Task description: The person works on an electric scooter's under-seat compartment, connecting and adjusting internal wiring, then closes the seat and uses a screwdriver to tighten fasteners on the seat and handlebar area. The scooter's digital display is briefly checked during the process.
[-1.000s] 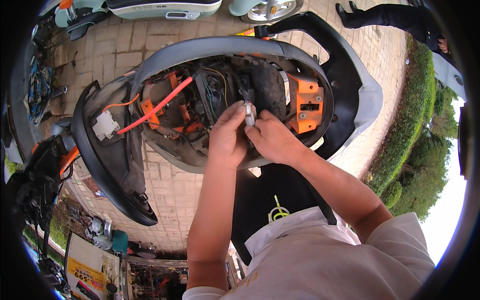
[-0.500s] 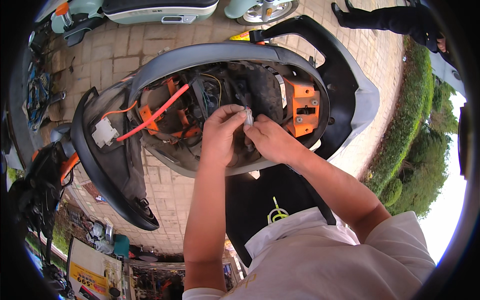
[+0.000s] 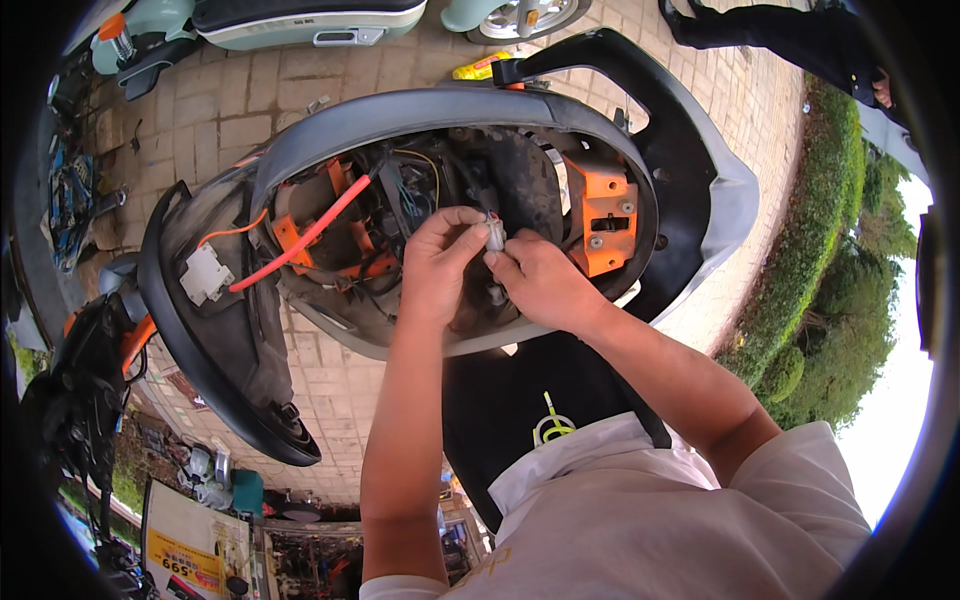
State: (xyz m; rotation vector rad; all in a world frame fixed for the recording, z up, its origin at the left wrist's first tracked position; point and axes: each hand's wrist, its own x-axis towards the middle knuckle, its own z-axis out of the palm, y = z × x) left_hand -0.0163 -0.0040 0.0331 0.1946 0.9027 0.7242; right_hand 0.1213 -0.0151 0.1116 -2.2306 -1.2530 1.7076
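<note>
A small whitish connector (image 3: 494, 234) with thin wires at its top is pinched by my left hand (image 3: 440, 262) and my right hand (image 3: 540, 277), over the open body of a scooter (image 3: 400, 108). My left thumb and forefinger grip its upper part, my right fingers its lower part. Dark wiring (image 3: 410, 190) and a thick red cable (image 3: 325, 215) lie inside the body. An orange metal bracket (image 3: 600, 255) is right of my hands. At the left, a white switch box (image 3: 205, 275) sits on a dark panel, joined to the red cable.
A pale green scooter (image 3: 290, 30) and a yellow bottle (image 3: 475, 68) are beyond the body on brick paving (image 3: 220, 130). Black handlebars (image 3: 70, 390) are at left, a hedge (image 3: 800, 250) at right. A person's dark-clad leg (image 3: 750, 30) shows top right.
Both hands, with the connector, have moved slightly down and my left hand also to the left in the picture. The scooter body appears somewhat lower as the view shifts. Both hands still grip the connector.
</note>
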